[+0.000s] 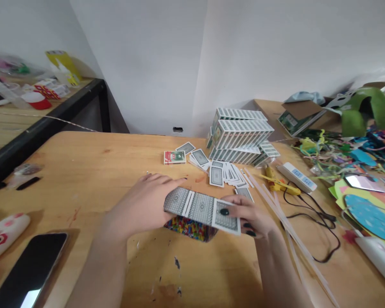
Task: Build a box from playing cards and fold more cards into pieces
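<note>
A strip of joined playing cards [201, 208], green-patterned backs up, lies across a small box of multicoloured beads [190, 228] on the wooden table [93, 171]. My left hand [147, 203] rests flat on the strip's left end with the fingers stretched out. Its right end is gripped by my right hand [248, 218], thumb on top of the last card and fingers curled under it. Loose cards [223, 173] lie spread just behind.
Stacked card packs [239, 134] stand at the back, a single pack [174, 157] to their left. A yellow glue gun [276, 182], white power strip [297, 176], black cable and glue sticks [288, 226] lie right. Coloured craft paper [368, 214] far right, phone [28, 269] near left.
</note>
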Motion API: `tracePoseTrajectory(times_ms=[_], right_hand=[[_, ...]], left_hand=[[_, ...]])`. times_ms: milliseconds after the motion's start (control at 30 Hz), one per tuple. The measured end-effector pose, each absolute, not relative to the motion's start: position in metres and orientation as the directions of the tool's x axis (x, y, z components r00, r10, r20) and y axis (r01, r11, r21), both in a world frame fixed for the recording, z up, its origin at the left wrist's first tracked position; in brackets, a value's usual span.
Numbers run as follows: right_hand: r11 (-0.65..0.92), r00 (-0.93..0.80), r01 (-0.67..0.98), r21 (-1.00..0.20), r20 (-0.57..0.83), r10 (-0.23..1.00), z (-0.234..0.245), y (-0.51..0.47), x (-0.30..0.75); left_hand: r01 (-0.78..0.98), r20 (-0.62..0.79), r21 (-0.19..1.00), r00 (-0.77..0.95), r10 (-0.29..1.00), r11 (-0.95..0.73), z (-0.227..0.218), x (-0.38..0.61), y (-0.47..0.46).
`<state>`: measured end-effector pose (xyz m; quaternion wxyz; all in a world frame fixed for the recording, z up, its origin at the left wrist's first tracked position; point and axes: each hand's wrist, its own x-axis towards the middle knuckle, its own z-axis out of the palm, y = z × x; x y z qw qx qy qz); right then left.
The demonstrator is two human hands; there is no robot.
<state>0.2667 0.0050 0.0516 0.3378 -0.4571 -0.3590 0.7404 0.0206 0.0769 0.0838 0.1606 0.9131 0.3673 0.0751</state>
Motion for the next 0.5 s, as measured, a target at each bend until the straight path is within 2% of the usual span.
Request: tracePoseTrajectory(times_ms=[100,200,333,500], right_hand=[[-0.423,-0.081,-0.236,-0.875,-0.416,0.906,0.045,0.004,0.265],[-0.339,0.098,-0.224,-0.914,-0.367,0.925,0.040,0.000,0.259],[-0.254,0.216,-0.088,-0.963,-0.268,0.939,0.038,-0.009,0.250],[-0.290,0.273,0.139,-0.947,-0.245,0.930,0.041,-0.014,0.244]], left_hand=[[0.658,0.004,0.352,0.710,0.704,-0.666,0.084,0.034,0.069],[0.678,0.029,0.323,0.690,0.723,-0.660,0.085,0.048,0.065],[0.691,0.049,0.294,0.679,0.732,-0.661,0.086,0.058,0.060],[0.673,0.033,0.265,0.709,0.704,-0.690,0.082,0.066,0.054]])
